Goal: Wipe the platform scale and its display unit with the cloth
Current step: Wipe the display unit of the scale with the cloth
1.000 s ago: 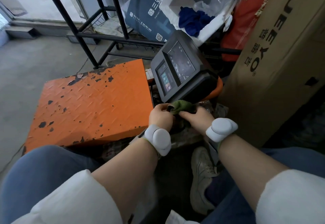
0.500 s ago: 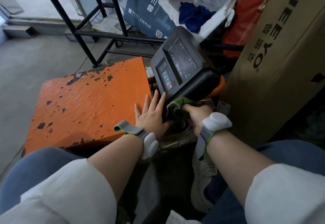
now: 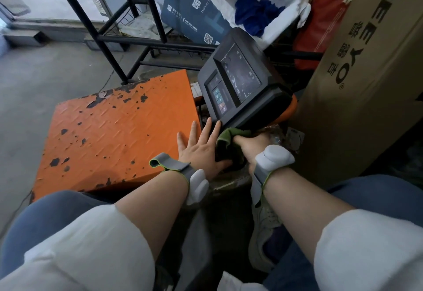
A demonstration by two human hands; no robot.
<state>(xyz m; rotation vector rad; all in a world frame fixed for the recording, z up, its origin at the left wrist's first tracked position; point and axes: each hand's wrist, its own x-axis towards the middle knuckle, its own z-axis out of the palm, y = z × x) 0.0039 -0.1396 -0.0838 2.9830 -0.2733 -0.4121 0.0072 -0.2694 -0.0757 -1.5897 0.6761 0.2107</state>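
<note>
L hand (image 3: 201,146): flat, fingers spread | R hand (image 3: 250,145): fisted, knuckles up | both forearms extended fwd

A bare grey concrete floor (image 3: 45,80) fills the left, lit by pale daylight from the top-left corner. A black metal rack (image 3: 119,39) stands on it, and a large brown cardboard box (image 3: 366,98) (printed with black lettering) rises along the right.
</note>
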